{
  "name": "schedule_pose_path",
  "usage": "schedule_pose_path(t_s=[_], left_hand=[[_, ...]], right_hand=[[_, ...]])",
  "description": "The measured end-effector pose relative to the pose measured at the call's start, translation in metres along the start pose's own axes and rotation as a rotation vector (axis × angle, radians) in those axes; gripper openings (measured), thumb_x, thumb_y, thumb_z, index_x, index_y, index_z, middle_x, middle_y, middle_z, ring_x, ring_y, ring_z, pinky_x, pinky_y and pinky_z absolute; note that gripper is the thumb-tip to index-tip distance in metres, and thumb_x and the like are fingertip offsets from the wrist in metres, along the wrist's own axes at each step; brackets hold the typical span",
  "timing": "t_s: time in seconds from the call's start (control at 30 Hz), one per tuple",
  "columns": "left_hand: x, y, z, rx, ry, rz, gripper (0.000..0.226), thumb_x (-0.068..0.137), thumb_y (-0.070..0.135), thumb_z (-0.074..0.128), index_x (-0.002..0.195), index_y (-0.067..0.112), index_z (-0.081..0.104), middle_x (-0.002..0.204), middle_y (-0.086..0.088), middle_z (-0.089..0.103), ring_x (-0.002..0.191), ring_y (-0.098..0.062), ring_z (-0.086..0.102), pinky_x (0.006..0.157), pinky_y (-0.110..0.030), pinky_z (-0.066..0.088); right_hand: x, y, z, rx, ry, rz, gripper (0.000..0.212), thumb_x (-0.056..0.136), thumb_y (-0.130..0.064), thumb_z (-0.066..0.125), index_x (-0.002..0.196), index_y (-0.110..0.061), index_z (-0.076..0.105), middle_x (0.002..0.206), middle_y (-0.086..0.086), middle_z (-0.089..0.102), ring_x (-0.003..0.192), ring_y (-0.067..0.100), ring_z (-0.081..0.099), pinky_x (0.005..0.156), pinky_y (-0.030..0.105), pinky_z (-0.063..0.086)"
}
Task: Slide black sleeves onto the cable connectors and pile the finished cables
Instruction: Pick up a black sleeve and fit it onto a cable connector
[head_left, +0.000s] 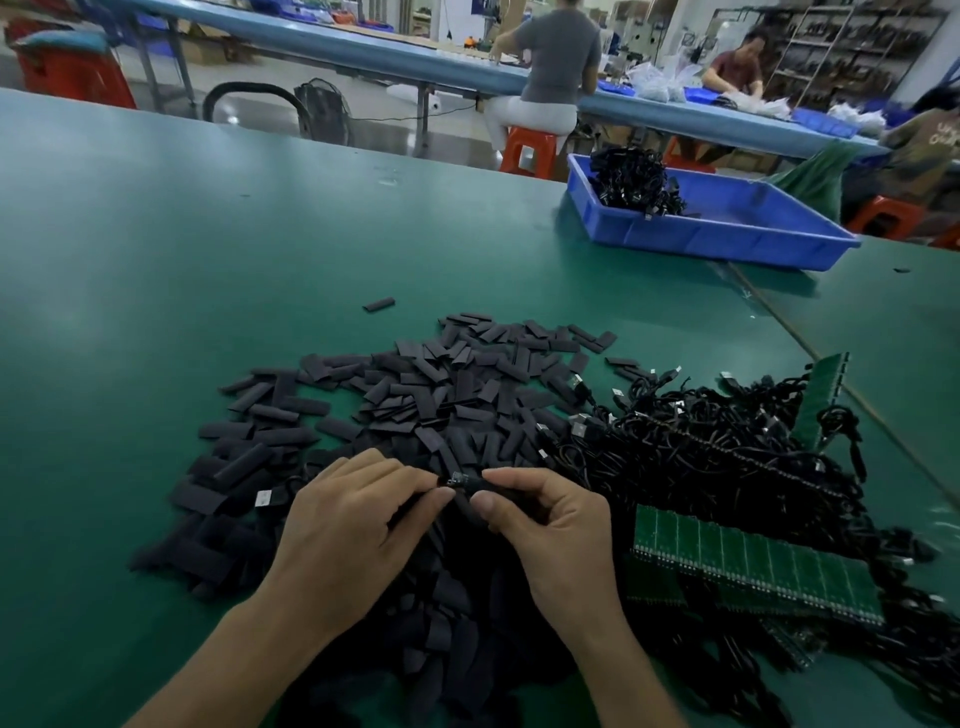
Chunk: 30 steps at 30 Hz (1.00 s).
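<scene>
Connector (458, 478): a small metal cable end, held low over the heap at the near middle of the table, right between the two hands so both can work it.
Sleeve (501, 488): a black piece meeting the connector from the right; how far it is on I cannot tell.
Left hand (353, 525): fingertips pinched together at the connector, apparently steadying it.
Right hand (545, 519): thumb and forefinger pinch the sleeve, the other fingers curled under; probably the pushing side.
Loose sleeves (415, 395): a wide heap of flat black pieces spread under and beyond the hands, within easy reach.
Cable pile (701, 452): a tangled black mass just right of the heap, some metal ends poking toward the sleeves; whether these are sleeved I cannot tell.
Green boards (753, 561): ribbed strips lying in among the cables.
Blue tray (727, 244): well apart at the far right, a clump of black cables in one corner.
Table (156, 312): green mat surface.
</scene>
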<state>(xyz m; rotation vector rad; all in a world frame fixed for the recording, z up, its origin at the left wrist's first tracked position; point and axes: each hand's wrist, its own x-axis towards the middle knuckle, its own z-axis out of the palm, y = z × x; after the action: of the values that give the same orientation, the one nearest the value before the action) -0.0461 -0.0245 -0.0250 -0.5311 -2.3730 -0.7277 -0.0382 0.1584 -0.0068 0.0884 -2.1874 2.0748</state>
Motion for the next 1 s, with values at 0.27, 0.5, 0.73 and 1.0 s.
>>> schedule_pose_path(t_s=[0.27,0.5,0.73,1.0], left_hand=[[0.0015,0.0027,-0.0005,0.031,-0.057,-0.009,0.034,0.096,0.044,0.049,0.082,0.021,0.070,0.073,0.015,0.063,0.067,-0.007,0.055,0.061,-0.029,0.051],[0.0035,0.0077,-0.0014,-0.081,-0.055,-0.144,0.029,0.091,0.049,0.051,0.087,0.028,0.070,0.081,0.020,0.066,0.078,0.000,0.055,0.074,-0.018,0.042],[0.0029,0.0070,0.0011,-0.096,-0.079,-0.134,0.025,0.090,0.050,0.053,0.086,0.032,0.071,0.077,0.032,0.055,0.075,0.006,0.052,0.072,-0.024,0.040],[0.0018,0.0068,-0.0008,-0.099,-0.113,-0.111,0.026,0.088,0.046,0.053,0.086,0.028,0.073,0.074,0.022,0.065,0.071,0.003,0.052,0.068,-0.024,0.041]], right_hand=[[0.0007,-0.0005,-0.0022,-0.072,-0.060,0.014,0.026,0.078,-0.014,0.083,0.085,-0.038,0.078,0.089,-0.010,0.077,0.087,0.005,0.072,0.074,0.017,0.055],[0.0031,0.0006,-0.0026,-0.075,-0.040,-0.037,0.020,0.079,-0.011,0.082,0.082,-0.031,0.079,0.077,-0.005,0.076,0.072,0.007,0.071,0.068,0.018,0.054],[0.0030,0.0001,-0.0065,-0.042,-0.056,0.014,0.023,0.077,-0.009,0.083,0.081,-0.032,0.081,0.081,-0.005,0.077,0.077,0.009,0.073,0.070,0.019,0.056],[0.0024,0.0021,-0.0061,-0.100,-0.082,0.001,0.021,0.070,-0.034,0.079,0.091,-0.040,0.078,0.089,-0.013,0.077,0.087,0.004,0.072,0.079,0.019,0.056]])
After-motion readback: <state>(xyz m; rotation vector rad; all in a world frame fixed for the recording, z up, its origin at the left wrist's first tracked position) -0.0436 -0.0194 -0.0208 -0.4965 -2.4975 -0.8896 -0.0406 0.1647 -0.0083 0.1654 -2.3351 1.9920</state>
